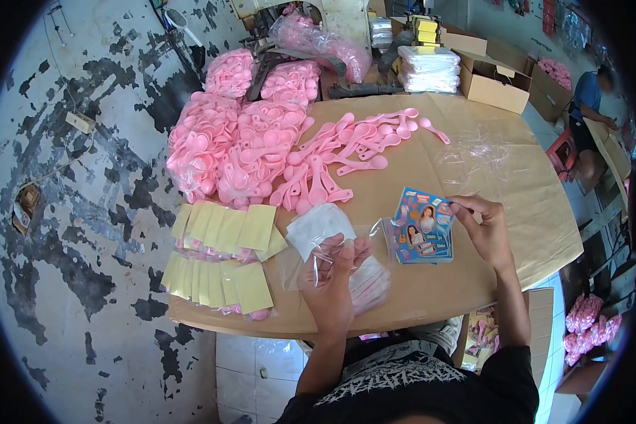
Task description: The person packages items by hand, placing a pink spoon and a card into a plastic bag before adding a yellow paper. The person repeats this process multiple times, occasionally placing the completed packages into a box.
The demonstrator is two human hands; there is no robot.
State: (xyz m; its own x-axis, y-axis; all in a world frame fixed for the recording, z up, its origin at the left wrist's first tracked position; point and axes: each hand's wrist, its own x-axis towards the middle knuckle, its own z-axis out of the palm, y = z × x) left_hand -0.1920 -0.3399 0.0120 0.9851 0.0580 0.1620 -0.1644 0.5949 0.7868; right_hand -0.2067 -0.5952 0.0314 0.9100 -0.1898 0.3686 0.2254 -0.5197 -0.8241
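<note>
My left hand (332,272) is closed on a clear plastic bag (297,268) above the table's front part, over a stack of white and clear bags (321,226). At the upper right corner of a stack of blue printed cards (422,230), my right hand (484,226) pinches the top card between thumb and fingers. Two rows of yellow cards with pink items packed beneath (253,286) lie at the left. Loose pink spoons (364,138) are spread behind the hands.
Bulging bags of pink spoons (254,145) fill the back left. Clear plastic scraps (477,155) lie at the right. Stacked clear packs (429,69) and cardboard boxes (495,81) stand at the back. Another person (590,99) sits at the far right. An open box (537,321) is below the front edge.
</note>
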